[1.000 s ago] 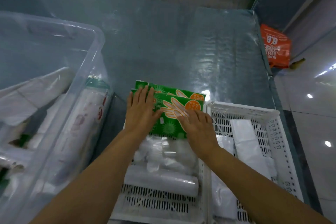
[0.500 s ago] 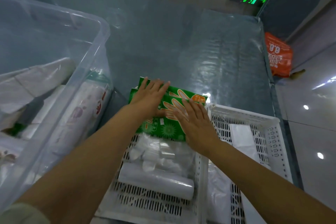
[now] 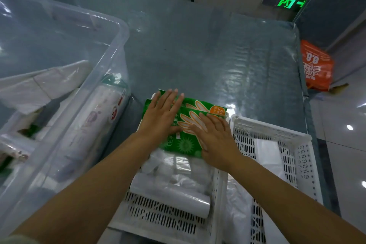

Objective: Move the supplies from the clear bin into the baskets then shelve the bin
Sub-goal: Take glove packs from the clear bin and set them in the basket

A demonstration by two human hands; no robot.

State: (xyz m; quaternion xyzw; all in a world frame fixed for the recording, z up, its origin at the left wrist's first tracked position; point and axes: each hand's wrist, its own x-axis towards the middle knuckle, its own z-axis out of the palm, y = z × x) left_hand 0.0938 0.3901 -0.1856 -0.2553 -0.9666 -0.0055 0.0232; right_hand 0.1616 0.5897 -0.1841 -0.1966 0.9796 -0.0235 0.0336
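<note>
Where both hands (image 3: 162, 117) press — green packs (image 3: 200, 109) half-hidden | bin (image 3: 118, 45) cropped

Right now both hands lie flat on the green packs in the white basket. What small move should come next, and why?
Probably lift both hands off and reach back to the clear bin. The green packs already lie in the left basket under the flat left hand and right hand, while white rolls and bags remain in the bin.

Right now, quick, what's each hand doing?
Left hand: open, straight fingers pressing flat on the green glove packets in the white slotted plastic basket.
Right hand: open, flat on the same packets.
</note>
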